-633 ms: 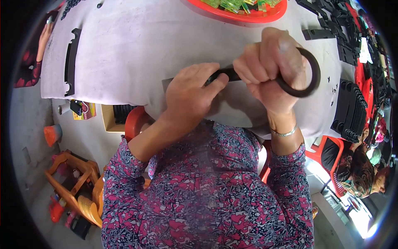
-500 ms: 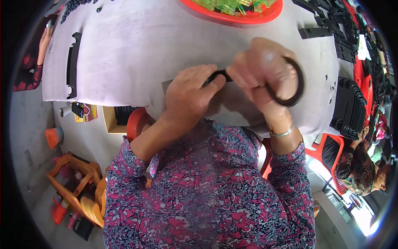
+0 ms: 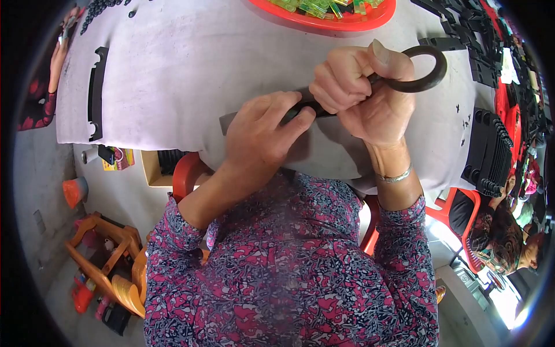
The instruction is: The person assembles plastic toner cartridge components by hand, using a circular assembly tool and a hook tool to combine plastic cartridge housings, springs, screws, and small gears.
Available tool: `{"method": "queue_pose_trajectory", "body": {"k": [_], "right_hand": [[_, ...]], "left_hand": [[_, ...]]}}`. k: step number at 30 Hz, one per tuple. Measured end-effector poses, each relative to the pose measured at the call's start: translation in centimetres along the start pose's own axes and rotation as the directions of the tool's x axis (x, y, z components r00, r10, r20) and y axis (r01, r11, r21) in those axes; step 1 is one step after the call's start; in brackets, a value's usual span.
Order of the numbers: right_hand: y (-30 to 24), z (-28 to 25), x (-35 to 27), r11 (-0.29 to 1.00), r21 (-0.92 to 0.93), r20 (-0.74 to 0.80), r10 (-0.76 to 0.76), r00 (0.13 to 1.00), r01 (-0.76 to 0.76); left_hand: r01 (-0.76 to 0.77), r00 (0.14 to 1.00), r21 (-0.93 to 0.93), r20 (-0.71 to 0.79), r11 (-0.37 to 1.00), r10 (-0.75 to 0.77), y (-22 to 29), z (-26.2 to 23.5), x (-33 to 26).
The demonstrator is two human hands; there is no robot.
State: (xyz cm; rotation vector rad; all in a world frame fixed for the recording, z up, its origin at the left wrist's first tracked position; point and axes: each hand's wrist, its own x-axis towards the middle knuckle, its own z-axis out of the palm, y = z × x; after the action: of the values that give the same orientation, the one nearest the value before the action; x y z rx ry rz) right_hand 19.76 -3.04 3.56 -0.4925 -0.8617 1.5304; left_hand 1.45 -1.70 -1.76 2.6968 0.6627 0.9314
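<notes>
My left hand [image 3: 263, 133] is closed around a long black plastic bar [image 3: 227, 122], its thumb and index finger pinching it near the right end. The bar's left end sticks out past the hand, and its middle lies hidden under the palm. Beside it, my right hand [image 3: 370, 95] is turned palm up with the fingers curled round a pair of dark scissors. One large loop handle of the scissors [image 3: 441, 65] juts out to the right. Their blades are mostly hidden between the two hands, so I cannot tell whether they touch the bar.
A red tray [image 3: 324, 24] of clear yellow-green pieces stands at the far edge. A notched black bar [image 3: 97, 95] lies at the left. Stacked black parts [image 3: 488, 150] stand at the right, with small black scraps [image 3: 466, 122] beside them. Another person's hand [image 3: 59, 55] is at far left.
My right hand has rotated, turning its palm up and swinging the loop handle up and to the right. The left hand and the bar have shifted slightly left.
</notes>
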Motion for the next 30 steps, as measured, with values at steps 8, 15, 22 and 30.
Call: {"method": "queue_pose_trajectory", "body": {"k": [8,15,22,30], "right_hand": [[0.6,1.2,-0.5,0.933,-0.36,-0.09,-0.049,0.995,0.013],[0.3,0.5,0.2,0.792,-0.593,0.111,-0.101,0.989,0.148],[0.5,-0.9,0.3,0.385,-0.768,0.483,-0.176,0.858,0.512],[-0.3,-0.3,-0.9,0.999,-0.038,-0.078,0.024,0.997,-0.027]], "left_hand": [[0.049,0.999,0.002,0.006,0.999,-0.049,0.5,-0.5,0.3],[0.093,0.994,-0.044,0.061,0.995,-0.09,0.3,-0.6,0.2],[0.074,0.997,-0.07,0.04,0.995,-0.071,0.3,-0.5,-0.3],[0.013,0.999,-0.017,0.034,1.0,-0.012,0.1,0.1,0.1]]}}
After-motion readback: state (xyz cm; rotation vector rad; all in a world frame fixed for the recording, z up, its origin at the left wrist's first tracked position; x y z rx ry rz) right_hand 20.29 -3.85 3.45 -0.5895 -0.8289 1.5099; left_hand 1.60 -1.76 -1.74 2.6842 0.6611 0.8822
